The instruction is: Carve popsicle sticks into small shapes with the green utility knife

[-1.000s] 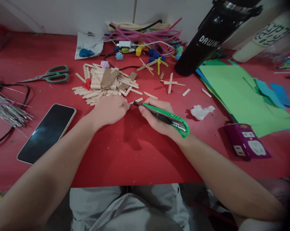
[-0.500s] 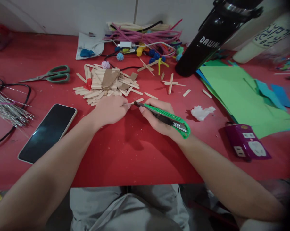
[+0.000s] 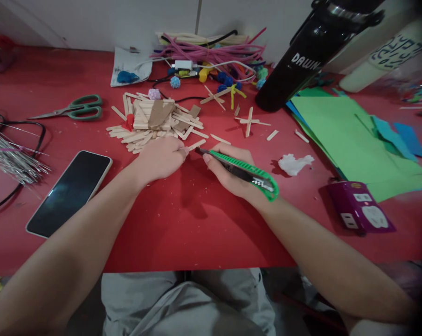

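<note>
Between the fingertips of my left hand point(image 3: 163, 156) is a wooden popsicle stick point(image 3: 197, 144), its free end pointing right and away from me. My right hand point(image 3: 231, 168) is closed around a green and black box cutter point(image 3: 244, 169). The cutter's dark tip lies just below the stick, with a small gap between them. Right behind my left hand sits a heap of popsicle sticks point(image 3: 137, 135) with pieces of brown cardboard point(image 3: 161, 114) on it. Another loose stick point(image 3: 220, 139) lies on the red table just beyond the cutter.
At the left are a phone point(image 3: 71, 193), green-handled scissors point(image 3: 86, 108) and a wire bundle point(image 3: 17, 156). A black bottle point(image 3: 301, 60), green paper point(image 3: 347, 126), crumpled tissue point(image 3: 294, 164) and purple power adapter point(image 3: 359, 207) stand to the right. Pink pipe cleaners point(image 3: 211, 49) lie at the back.
The stick in my left hand has tilted, its free end now a little farther away. The cutter tip, earlier against the stick, is now slightly apart from it.
</note>
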{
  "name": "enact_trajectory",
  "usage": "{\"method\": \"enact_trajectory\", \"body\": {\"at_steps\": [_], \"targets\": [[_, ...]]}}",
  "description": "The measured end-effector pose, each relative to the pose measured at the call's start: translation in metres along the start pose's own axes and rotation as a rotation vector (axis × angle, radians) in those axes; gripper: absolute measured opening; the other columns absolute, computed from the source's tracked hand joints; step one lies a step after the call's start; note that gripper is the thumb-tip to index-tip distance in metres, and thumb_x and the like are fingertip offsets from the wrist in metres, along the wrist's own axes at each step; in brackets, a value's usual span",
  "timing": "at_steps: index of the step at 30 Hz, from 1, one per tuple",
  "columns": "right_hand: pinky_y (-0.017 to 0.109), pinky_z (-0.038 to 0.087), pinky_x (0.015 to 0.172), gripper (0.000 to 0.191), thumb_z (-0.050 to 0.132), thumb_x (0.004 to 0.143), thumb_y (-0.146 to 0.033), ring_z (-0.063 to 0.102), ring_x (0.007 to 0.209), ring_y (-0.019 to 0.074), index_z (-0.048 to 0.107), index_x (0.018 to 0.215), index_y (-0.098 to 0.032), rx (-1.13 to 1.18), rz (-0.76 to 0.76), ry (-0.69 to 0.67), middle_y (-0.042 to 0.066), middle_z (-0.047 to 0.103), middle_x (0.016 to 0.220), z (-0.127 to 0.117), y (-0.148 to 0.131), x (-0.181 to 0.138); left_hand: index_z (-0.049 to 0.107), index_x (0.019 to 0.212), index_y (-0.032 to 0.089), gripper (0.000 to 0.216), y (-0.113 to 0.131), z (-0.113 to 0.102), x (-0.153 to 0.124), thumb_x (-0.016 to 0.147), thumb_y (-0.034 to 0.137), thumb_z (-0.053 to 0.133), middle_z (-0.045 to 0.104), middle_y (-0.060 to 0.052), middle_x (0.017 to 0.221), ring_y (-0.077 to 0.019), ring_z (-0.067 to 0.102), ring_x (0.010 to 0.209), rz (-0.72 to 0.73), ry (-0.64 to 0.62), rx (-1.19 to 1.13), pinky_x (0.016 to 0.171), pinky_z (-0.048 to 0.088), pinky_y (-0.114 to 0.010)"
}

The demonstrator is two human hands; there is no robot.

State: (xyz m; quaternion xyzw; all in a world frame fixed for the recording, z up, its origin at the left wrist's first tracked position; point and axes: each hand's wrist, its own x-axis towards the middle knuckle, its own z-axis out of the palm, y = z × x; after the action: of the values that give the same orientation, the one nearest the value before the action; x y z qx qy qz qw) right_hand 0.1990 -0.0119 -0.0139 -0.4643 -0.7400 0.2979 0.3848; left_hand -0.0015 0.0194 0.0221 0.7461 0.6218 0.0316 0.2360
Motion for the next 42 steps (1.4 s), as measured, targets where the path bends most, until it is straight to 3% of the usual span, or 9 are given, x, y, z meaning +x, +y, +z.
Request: {"method": "enact_trajectory", "body": {"at_steps": [4, 11, 24, 33, 39, 42], "targets": [[0.028, 0.038, 0.060, 0.036, 0.061, 0.096, -0.048, 0.051, 0.061, 0.0125, 0.062, 0.073, -0.021, -0.021, 0.061, -0.011, -0.002, 0.057, 0.064, -0.002, -0.005, -0.001, 0.064, 0.072, 0.021, 0.028, -0.003, 0.002, 0.001, 0.088, 0.026, 0.042, 0.071, -0.008, 0.084, -0.0236, 0.063, 0.077, 0.018, 0.032, 0.045, 0.070, 0.046, -0.036], [0.028, 0.043, 0.066, 0.032, 0.060, 0.098, -0.050, 0.056, 0.067, 0.0133, 0.065, 0.083, -0.022, 0.061, 0.035, -0.034, -0.001, 0.064, 0.074, -0.004, -0.010, 0.000, 0.067, 0.077, 0.021, 0.034, -0.003, 0.002, 0.001, 0.093, 0.037, 0.042, 0.073, -0.009, 0.088, -0.0252, 0.064, 0.081, 0.035, 0.015, 0.064, 0.072, 0.045, -0.038], [0.028, 0.047, 0.076, 0.028, 0.061, 0.098, -0.048, 0.063, 0.079, 0.0145, 0.071, 0.094, -0.023, 0.121, 0.049, -0.056, 0.000, 0.070, 0.086, -0.004, -0.011, 0.001, 0.066, 0.077, 0.021, 0.036, -0.001, 0.002, 0.000, 0.094, 0.041, 0.041, 0.072, -0.007, 0.085, -0.0228, 0.063, 0.077, 0.052, 0.025, 0.105, 0.064, 0.038, -0.034], [0.027, 0.044, 0.067, 0.028, 0.059, 0.098, -0.047, 0.060, 0.072, 0.0141, 0.068, 0.089, -0.022, 0.050, 0.030, -0.054, -0.001, 0.067, 0.078, -0.004, -0.010, 0.001, 0.071, 0.081, 0.022, 0.040, -0.002, 0.004, 0.001, 0.094, 0.042, 0.039, 0.074, -0.008, 0.087, -0.0252, 0.065, 0.083, 0.048, 0.021, 0.124, 0.069, 0.042, -0.035], [0.027, 0.035, 0.054, 0.033, 0.060, 0.098, -0.044, 0.044, 0.055, 0.0106, 0.059, 0.074, -0.021, 0.007, 0.040, -0.083, -0.005, 0.048, 0.059, -0.003, -0.010, 0.001, 0.067, 0.078, 0.021, 0.036, -0.004, 0.005, 0.001, 0.094, 0.036, 0.038, 0.074, -0.009, 0.090, -0.0259, 0.065, 0.084, 0.043, 0.033, 0.135, 0.067, 0.040, -0.036], [0.027, 0.038, 0.058, 0.033, 0.058, 0.098, -0.047, 0.051, 0.060, 0.0120, 0.062, 0.079, -0.021, 0.007, 0.062, -0.075, -0.003, 0.056, 0.065, -0.004, -0.010, 0.001, 0.068, 0.079, 0.020, 0.037, -0.005, 0.004, 0.001, 0.094, 0.038, 0.039, 0.074, -0.009, 0.090, -0.0258, 0.065, 0.083, 0.061, 0.034, 0.128, 0.066, 0.040, -0.035]]}}
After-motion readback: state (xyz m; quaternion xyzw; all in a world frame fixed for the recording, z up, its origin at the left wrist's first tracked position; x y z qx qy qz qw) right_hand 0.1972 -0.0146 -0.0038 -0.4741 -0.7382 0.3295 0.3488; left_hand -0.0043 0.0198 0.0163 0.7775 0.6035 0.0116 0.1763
